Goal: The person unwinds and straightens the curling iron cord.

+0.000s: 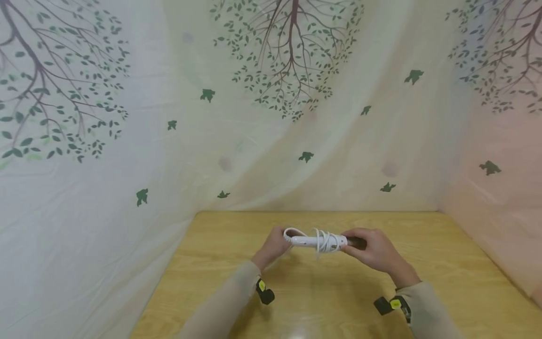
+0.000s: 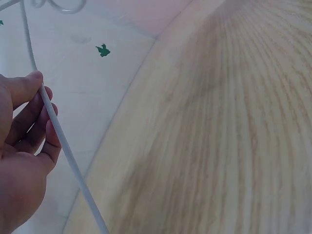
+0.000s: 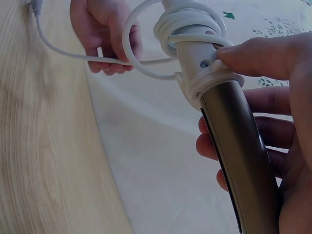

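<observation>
Hair straightener (image 3: 231, 126), it seems, held up over the wooden table (image 1: 322, 306) between two hands. On the left, the left hand (image 1: 274, 246) pinches the white cord (image 2: 68, 151) between thumb and fingers. In the right wrist view, the plug (image 3: 36, 6) shows past that hand; I can't tell if it touches the table. In the middle, the cord goes round the white handle in messy loops, and a big loop sticks out. On the right, the right hand (image 1: 377, 252) grips the dark end, with its thumb up by the white collar.

I can't tell if the cord is going on or coming off. For both, the left hand should pull softly so no knots form. The right hand should hold firm, thumb out of the way. Go slowly with the big loop, because it could catch on the collar.
</observation>
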The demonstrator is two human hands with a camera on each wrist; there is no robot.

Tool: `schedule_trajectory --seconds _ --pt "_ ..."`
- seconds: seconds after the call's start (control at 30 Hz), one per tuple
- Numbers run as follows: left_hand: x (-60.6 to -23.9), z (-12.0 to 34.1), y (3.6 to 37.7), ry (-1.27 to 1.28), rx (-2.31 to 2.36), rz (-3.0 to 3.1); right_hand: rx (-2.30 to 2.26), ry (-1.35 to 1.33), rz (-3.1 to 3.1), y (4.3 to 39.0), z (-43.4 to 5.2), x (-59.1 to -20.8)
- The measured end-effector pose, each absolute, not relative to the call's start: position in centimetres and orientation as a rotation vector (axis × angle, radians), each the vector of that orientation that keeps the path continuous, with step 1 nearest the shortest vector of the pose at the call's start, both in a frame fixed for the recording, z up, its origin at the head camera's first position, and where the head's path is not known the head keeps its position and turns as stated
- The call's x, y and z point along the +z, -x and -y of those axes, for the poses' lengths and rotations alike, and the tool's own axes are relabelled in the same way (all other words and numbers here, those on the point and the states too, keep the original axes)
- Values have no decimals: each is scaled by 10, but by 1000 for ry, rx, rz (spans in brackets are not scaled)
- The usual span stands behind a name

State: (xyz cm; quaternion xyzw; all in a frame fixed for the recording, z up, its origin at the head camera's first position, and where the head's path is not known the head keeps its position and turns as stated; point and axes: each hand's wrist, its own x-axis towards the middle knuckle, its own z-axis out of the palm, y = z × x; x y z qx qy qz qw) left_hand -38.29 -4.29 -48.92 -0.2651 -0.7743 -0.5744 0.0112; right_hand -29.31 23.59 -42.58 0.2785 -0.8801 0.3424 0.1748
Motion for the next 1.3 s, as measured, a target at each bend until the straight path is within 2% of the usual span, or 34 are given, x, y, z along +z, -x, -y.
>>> schedule_trajectory --seconds 0.33,0.63,0.87,1.3 --pt "-448 65 371 892 -1835 2432 944 -819 2557 291 -238 -432" --pt "-433 89 374 945 -1888 2393 879 -831 2647 294 -238 -441" --pt "-447 106 389 978 -1888 2340 815 -776 2689 298 -240 -449" --pt "-430 127 367 1044 -1892 2261 814 -681 2714 305 -245 -455"
